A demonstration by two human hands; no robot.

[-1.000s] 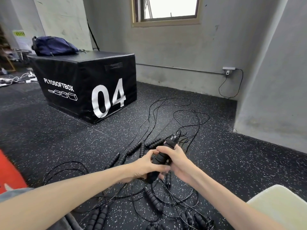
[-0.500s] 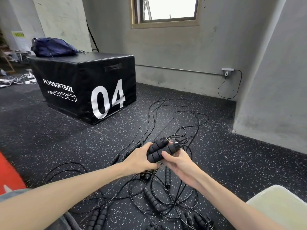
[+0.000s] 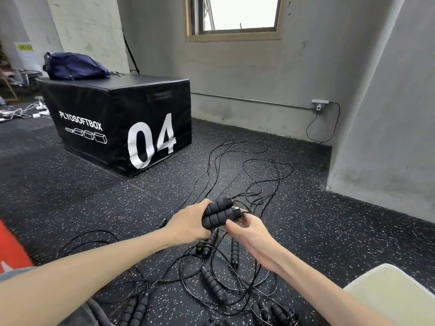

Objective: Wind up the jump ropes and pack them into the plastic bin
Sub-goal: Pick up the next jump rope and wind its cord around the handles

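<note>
My left hand (image 3: pixel 188 223) grips two black foam jump-rope handles (image 3: pixel 220 214) side by side above the floor. My right hand (image 3: pixel 250 231) sits just right of the handles, thumb touching the lower one, its fingers hidden behind them near the cord. Thin black cords (image 3: pixel 256 182) trail from the handles across the floor toward the wall. Several more handles (image 3: pixel 213 284) and tangled cords lie on the floor below my arms. A pale corner of the plastic bin (image 3: pixel 390 295) shows at the bottom right.
A black plyo box marked 04 (image 3: pixel 122 123) stands at the left with a dark blue bag (image 3: pixel 75 67) on top. Grey walls close in behind and at the right. A red mat edge (image 3: pixel 11 250) lies at the far left.
Both handles have come up off the floor pile and now lie paired in my left hand. My right hand has slid down from gripping them to the lower handle's end.
</note>
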